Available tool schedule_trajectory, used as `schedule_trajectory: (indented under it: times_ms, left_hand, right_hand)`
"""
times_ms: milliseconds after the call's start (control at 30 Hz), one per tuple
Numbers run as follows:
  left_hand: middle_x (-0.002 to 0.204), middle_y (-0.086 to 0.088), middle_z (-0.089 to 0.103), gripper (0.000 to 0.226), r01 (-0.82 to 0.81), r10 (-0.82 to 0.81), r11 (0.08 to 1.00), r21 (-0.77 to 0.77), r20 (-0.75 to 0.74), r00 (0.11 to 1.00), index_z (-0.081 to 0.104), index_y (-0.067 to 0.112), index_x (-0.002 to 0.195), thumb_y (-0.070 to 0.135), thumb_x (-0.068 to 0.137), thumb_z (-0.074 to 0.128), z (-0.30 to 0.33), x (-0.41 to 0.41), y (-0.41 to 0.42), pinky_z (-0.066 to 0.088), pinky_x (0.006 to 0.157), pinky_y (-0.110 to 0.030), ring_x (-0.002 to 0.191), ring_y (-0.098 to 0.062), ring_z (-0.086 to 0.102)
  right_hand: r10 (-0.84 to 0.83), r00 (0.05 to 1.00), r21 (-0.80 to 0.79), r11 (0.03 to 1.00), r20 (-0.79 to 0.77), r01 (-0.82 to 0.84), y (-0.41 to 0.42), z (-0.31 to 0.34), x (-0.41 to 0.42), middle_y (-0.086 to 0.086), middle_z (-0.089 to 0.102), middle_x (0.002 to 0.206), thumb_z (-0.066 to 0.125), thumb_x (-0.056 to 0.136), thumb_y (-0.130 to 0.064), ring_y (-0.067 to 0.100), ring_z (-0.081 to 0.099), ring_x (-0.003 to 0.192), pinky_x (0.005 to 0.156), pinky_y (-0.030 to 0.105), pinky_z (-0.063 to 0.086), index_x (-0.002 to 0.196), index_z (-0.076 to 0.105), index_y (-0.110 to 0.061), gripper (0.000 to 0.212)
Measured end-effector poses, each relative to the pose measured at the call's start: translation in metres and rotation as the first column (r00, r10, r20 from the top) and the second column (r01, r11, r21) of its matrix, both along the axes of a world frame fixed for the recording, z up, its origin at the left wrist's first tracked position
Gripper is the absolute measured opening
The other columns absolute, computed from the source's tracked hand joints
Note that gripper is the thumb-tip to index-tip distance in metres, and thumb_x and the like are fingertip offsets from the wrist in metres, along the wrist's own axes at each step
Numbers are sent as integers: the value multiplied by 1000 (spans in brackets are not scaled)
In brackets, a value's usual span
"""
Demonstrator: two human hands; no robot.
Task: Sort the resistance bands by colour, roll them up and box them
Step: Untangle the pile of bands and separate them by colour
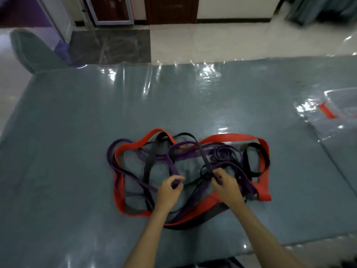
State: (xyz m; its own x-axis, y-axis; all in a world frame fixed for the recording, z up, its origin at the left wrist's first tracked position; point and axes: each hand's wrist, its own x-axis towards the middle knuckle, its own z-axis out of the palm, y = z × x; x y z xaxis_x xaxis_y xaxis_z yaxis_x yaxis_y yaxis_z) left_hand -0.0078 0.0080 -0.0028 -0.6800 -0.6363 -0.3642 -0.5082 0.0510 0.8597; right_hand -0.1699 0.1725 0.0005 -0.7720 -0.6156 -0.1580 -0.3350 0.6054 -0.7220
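A tangle of red bands, purple bands and black bands lies in the middle of a grey-blue mat. My left hand pinches a loop of a purple band at the tangle's centre. My right hand grips a thin black band where it bunches into a small coil. A small purple coil rests just beyond my right hand. A clear plastic box stands at the right edge with a red band inside.
The mat is covered with shiny clear plastic. Beyond its far edge is a white tiled floor, a dark stone threshold and a brown door. A grey-green cushion leans at the far left.
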Motion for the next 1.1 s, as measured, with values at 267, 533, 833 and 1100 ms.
schedule_trajectory:
  times_ms: [267,533,833,1100]
  left_hand:
    - [136,-1,66,39,235,-197,968,-92,309,930,69,28,133,51,101,61,-9,-78,32,47,111,-48,130,-24,62]
    - [145,-2,51,53,49,29,990,-132,532,847,70,37,114,80,87,58,-16,-137,65,11,121,-66,145,-30,41]
    - [112,6,63,10,-190,287,948,-256,431,855,67,33,99,43,98,70,-33,-147,86,9,127,-57,118,-22,62]
    - [93,4,69,17,-261,283,914,-310,26,959,59,19,98,31,101,70,-7,-102,101,54,84,-48,92,-20,66]
  right_hand:
    - [-170,969,-288,933,178,216,42,49,-63,16,67,79,58,104,0,12,57,51,52,29,50,124,63,-15,26]
    - [-91,984,-190,974,156,120,64,42,-135,-12,72,83,65,97,0,-1,65,68,68,21,55,96,75,-23,25]
    - [-76,989,-178,979,127,98,58,23,-178,9,70,129,58,97,9,19,67,117,107,24,47,136,65,-7,43]
    - [26,955,-110,992,-296,-61,45,9,-165,12,65,125,69,91,-2,34,59,120,104,49,48,119,71,-10,29]
